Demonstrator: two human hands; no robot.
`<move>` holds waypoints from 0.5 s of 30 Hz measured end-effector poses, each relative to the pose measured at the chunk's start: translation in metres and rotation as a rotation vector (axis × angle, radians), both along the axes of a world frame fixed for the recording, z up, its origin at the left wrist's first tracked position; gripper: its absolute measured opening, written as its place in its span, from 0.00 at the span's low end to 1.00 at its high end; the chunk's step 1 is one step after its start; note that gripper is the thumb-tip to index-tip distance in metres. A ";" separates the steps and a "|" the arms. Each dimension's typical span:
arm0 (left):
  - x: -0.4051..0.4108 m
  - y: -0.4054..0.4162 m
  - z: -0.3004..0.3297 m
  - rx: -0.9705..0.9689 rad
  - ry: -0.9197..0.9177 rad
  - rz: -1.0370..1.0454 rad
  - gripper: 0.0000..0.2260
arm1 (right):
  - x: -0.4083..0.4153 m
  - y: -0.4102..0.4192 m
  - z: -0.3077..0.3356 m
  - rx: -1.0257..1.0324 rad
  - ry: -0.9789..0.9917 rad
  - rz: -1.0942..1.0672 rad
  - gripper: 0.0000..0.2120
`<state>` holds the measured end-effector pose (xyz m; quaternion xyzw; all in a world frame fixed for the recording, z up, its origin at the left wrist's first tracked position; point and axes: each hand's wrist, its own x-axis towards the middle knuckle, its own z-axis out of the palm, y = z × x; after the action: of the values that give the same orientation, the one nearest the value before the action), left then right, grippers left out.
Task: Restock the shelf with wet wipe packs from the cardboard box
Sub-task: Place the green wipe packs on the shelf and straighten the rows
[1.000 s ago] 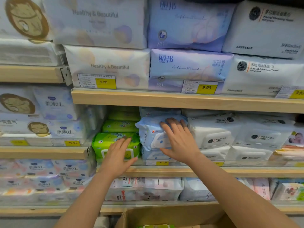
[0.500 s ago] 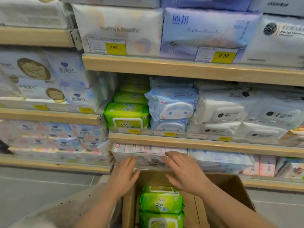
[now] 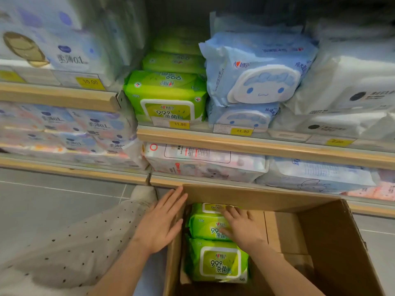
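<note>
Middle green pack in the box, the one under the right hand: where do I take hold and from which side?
Probably by its long edges, coming from above. The middle green pack lies flat, lid up, in a row between two other packs, close to the cardboard box left wall, so its ends look blocked. The right hand rests on its right half; the left hand lies on the wall.

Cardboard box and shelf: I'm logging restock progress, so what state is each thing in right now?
Cardboard box: open, on the floor, partly empty.
Green wet wipe packs in the box: three visible in a row, lids up.
Green packs on the shelf: stacked, front pack facing out.
Blue packs: stacked two high.
Left hand: flat on the box's edge.
Right hand: inside the box, resting on a green pack.
</note>
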<state>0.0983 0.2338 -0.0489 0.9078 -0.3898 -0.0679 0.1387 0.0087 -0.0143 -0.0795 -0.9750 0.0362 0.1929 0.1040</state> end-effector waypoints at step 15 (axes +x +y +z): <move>-0.017 -0.110 -0.039 -0.013 0.751 0.637 0.25 | -0.001 -0.030 -0.020 0.644 0.214 -0.753 0.28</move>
<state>0.0814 0.1241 -0.0875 0.8938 -0.0162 -0.3425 0.2892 0.0078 -0.0438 -0.0995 -0.7875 0.3345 0.2422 0.4576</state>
